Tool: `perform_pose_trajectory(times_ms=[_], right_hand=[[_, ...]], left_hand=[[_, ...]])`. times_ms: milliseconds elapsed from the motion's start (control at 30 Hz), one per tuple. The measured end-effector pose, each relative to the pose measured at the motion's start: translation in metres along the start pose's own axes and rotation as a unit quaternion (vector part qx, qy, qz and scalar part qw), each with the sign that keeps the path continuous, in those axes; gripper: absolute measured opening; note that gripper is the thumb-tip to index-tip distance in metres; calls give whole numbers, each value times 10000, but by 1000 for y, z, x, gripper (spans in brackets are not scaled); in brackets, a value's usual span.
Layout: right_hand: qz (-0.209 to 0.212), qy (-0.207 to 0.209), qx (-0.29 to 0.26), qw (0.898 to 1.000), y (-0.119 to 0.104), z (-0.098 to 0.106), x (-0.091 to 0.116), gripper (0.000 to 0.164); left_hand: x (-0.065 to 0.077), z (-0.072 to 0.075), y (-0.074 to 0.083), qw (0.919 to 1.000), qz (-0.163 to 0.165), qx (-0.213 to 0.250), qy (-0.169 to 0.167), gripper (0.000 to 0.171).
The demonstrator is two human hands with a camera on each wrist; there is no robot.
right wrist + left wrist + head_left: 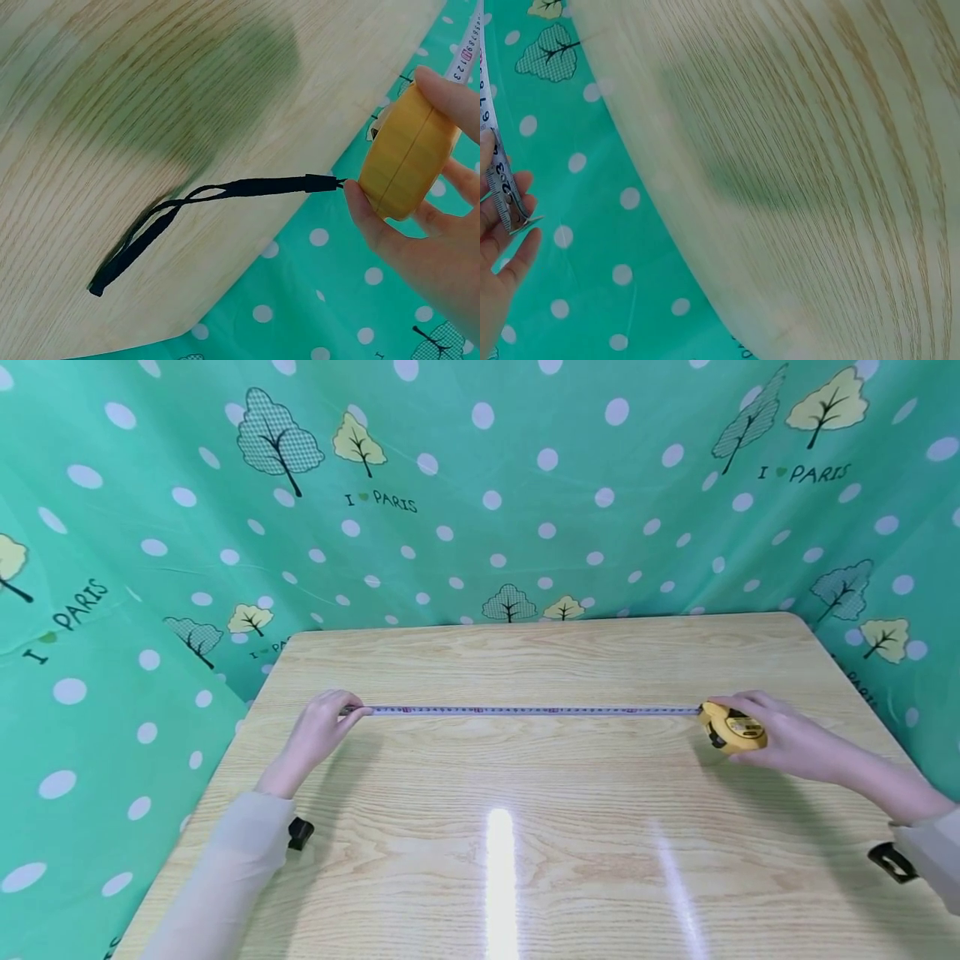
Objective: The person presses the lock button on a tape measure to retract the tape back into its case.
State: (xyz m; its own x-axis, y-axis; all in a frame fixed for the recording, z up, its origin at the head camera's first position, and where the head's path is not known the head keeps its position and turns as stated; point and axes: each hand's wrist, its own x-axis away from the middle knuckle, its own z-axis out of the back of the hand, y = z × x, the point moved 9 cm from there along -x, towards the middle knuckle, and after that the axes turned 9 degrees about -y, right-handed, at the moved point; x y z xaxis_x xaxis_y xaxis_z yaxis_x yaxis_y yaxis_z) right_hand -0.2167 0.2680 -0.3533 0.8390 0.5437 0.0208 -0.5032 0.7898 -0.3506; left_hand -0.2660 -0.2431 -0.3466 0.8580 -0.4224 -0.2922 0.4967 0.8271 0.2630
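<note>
A tape measure blade [517, 711] stretches nearly level across the head view, white with dark numbers and small red marks. At its left end my left hand [321, 727] pinches the blade near the metal hook [526, 223], which shows in the left wrist view. On the other side my right hand [787, 739] grips the yellow tape measure case [733, 727] with thumb and fingers around it. From the case a black wrist strap [262, 185] hangs down, its looped end near the wooden surface in the right wrist view.
Below both hands lies a light wood-grain table [420, 785], with their shadows on it. A green polka-dot cloth [450, 485] printed with trees hangs behind and at the sides. Bright light reflections [501, 877] streak the table's front.
</note>
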Motion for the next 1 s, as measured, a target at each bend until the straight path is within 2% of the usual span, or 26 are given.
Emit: perform_pose_trajectory(times_ms=[533,1000], right_hand=[[12,-63,-23,10000,-6,-3,-3,73],[107,-2,39,9999,-13,-3,-6,73]], left_hand=[[-7,-6,16,9985,-509,-45,179,11],[-12,-12,24,9991,-412,7,-17,13]])
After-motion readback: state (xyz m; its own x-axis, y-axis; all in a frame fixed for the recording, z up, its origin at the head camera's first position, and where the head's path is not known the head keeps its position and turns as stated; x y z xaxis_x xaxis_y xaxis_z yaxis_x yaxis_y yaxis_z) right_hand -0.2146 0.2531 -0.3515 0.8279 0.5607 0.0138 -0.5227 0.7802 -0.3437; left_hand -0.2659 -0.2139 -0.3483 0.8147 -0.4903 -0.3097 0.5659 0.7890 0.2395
